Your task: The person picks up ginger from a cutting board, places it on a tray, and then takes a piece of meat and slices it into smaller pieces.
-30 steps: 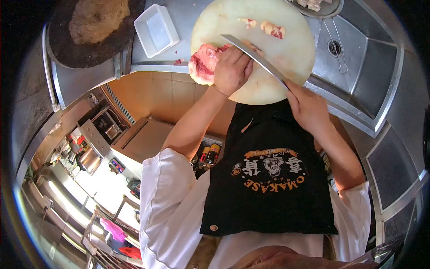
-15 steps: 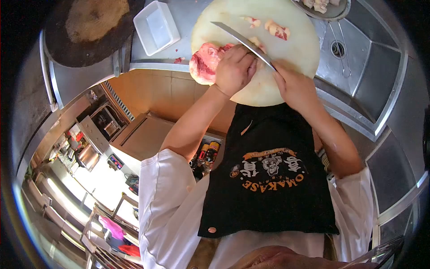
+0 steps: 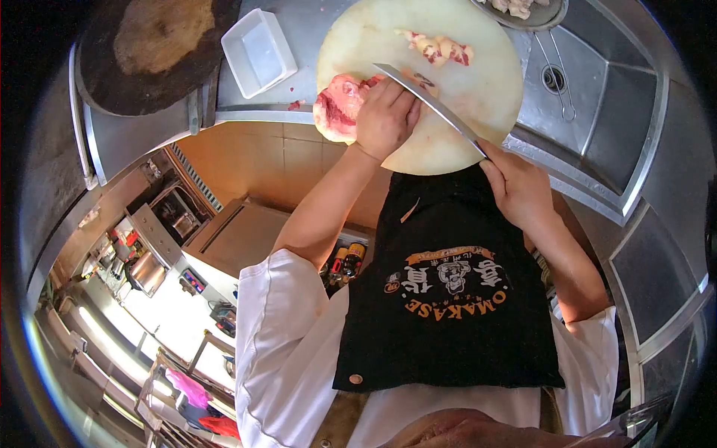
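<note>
A large piece of raw meat (image 3: pixel 337 113), red with pale fat, lies at the left side of a round white cutting board (image 3: pixel 478 104). My left hand (image 3: pixel 385 121) presses down on its right end with curled fingers, hiding part of it. My right hand (image 3: pixel 523 185) is wrapped round the handle of a long knife (image 3: pixel 442 110). The blade slants from the board's near right edge up to my left fingertips. Small cut pieces of meat (image 3: pixel 439 51) lie in a row farther back on the board. A darker scrap rests just beyond the blade.
A white plastic tray (image 3: pixel 258 54) stands left of the board, with meat scraps (image 3: pixel 296 104) near it. At far left sits a dark round block (image 3: pixel 142 52). A sink (image 3: pixel 597 89) is on the right, with a strainer (image 3: pixel 532 18) of pale meat pieces at its back corner.
My right hand has drawn the knife back towards me and to the right. The cut pieces farther back now lie closer together. My left hand stays on the meat.
</note>
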A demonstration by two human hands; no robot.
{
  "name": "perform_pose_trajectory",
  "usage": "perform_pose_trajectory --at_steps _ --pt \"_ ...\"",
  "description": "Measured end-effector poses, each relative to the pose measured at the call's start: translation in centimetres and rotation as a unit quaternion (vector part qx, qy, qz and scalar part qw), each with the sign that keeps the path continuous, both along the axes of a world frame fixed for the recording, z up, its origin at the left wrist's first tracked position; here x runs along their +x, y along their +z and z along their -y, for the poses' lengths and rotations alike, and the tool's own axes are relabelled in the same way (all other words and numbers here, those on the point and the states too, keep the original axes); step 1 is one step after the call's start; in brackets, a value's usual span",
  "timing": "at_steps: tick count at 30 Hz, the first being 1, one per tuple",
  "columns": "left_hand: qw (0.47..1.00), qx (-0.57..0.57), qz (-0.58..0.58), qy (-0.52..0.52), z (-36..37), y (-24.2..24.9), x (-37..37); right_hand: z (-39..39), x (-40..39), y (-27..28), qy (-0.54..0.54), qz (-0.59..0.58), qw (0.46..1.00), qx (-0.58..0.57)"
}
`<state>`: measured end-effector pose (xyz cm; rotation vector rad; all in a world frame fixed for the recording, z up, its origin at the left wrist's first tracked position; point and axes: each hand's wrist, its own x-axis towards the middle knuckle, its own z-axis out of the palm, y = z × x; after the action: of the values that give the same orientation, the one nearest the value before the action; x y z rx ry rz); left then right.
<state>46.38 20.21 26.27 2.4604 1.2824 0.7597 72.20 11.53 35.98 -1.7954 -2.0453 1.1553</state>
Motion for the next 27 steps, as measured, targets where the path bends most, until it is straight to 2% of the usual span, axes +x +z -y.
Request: perform_pose_trajectory --at_steps 5,7,11,14,19,21,22,25,27 --pt "1.000 0.005 0.017 0.002 -0.2 -0.8 0.0 -5.0 -3.8 -2.4 0.024 0.030 0.997 -0.072" --pt "1.000 -0.014 -0.003 0.005 -0.1 -0.4 0.0 -5.4 -4.0 -3.3 0.026 0.008 0.998 -0.050" --pt "1.000 -0.006 0.001 0.006 -0.1 -0.7 0.1 -0.6 -0.1 -3.0 0.009 -0.015 1.000 -0.020" --pt "1.000 -0.018 0.020 0.001 -0.3 -0.2 0.2 -0.2 0.3 -2.7 0.006 -0.002 1.000 -0.023" --pt "0.999 -0.004 0.040 -0.005 -0.3 -0.6 0.2 -7.7 -5.2 -8.4 0.041 0.008 0.999 -0.008" --pt "0.999 -0.017 0.034 -0.011 -0.3 -0.4 0.1 -10.9 -6.2 -10.4 0.000 -0.025 0.997 0.075" --pt "0.999 -0.026 0.018 -0.013 0.3 0.0 -0.1 -10.9 -6.4 -10.4 -0.022 -0.040 0.993 0.110" --pt "1.000 -0.010 -0.011 -0.006 -0.3 0.6 -0.5 -9.1 -4.2 -6.1 -0.062 -0.048 0.996 0.035" --pt "1.000 0.012 -0.003 0.000 0.5 0.4 -0.8 -5.3 -2.3 -3.9 -0.020 -0.029 0.999 0.030"
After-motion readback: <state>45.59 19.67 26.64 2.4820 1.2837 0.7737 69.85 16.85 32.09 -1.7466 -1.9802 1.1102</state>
